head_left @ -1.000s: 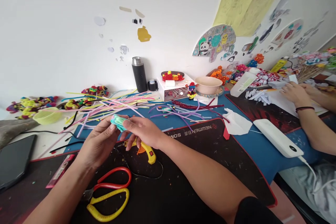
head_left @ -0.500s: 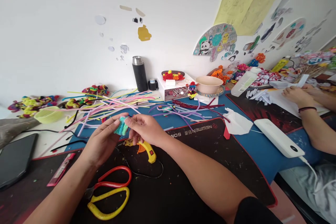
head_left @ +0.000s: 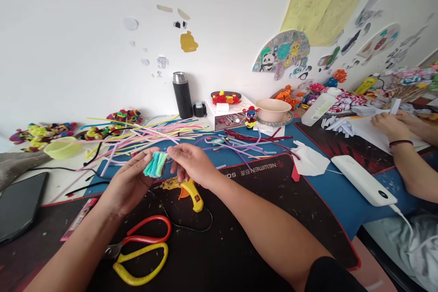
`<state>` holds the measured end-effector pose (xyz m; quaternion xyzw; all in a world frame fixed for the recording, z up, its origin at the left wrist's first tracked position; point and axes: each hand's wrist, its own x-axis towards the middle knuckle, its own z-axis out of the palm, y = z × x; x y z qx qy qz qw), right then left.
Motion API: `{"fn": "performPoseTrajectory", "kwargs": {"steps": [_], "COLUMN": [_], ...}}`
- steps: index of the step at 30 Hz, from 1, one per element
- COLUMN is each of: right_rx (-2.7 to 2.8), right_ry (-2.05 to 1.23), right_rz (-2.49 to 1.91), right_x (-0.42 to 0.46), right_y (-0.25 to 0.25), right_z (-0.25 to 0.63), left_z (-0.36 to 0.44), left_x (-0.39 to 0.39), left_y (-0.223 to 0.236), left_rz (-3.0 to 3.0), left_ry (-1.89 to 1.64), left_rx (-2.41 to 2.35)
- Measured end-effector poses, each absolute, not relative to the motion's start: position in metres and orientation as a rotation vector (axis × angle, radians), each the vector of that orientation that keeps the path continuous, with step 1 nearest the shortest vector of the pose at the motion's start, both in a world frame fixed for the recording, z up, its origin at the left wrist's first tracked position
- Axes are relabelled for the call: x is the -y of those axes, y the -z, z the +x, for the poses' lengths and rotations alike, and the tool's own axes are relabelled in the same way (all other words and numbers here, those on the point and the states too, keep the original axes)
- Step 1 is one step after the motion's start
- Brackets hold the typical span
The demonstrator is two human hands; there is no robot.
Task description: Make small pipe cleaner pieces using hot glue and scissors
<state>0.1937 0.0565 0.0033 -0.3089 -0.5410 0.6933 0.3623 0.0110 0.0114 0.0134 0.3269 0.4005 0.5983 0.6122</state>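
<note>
A small teal and light-green bundle of folded pipe cleaners (head_left: 155,164) is in the fingers of my left hand (head_left: 132,180), above the dark mat. My right hand (head_left: 191,164) has its fingers curled and its thumb at the bundle's upper right edge; whether it pinches the bundle or something small beside it is hidden. Beneath my right hand lies a yellow glue gun (head_left: 194,195) with an orange trigger. Scissors (head_left: 143,264) with one red and one yellow handle rest near my left forearm.
Loose pipe cleaners (head_left: 160,133) spread across the table behind my hands. A black thermos (head_left: 182,98), a pink bowl (head_left: 273,110) and a small pipe-cleaner figure (head_left: 251,117) stand further back. At right are a white power bank (head_left: 362,181) and another person's hands (head_left: 388,125) over paper.
The pipe-cleaner bundle has moved slightly left and shows more of its face. My right thumb has slid from its front to its edge.
</note>
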Motion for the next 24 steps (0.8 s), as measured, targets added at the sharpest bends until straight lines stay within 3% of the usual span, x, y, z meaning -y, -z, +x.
{"fn": "performPoseTrajectory", "kwargs": {"steps": [10, 24], "right_rx": [1.428, 1.363], "right_ry": [-1.963, -1.786], "right_rz": [-0.624, -0.745], "right_x": [-0.0492, -0.0552], "right_y": [-0.0066, -0.0019], "right_z": [0.1932, 0.1935], "left_z": [0.0098, 0.0051], "left_x": [-0.0084, -0.0050], "left_y": [-0.0044, -0.0084], "left_rz": [0.678, 0.782], "left_ry": [-1.209, -1.030], "left_rx": [-0.901, -0.901]}}
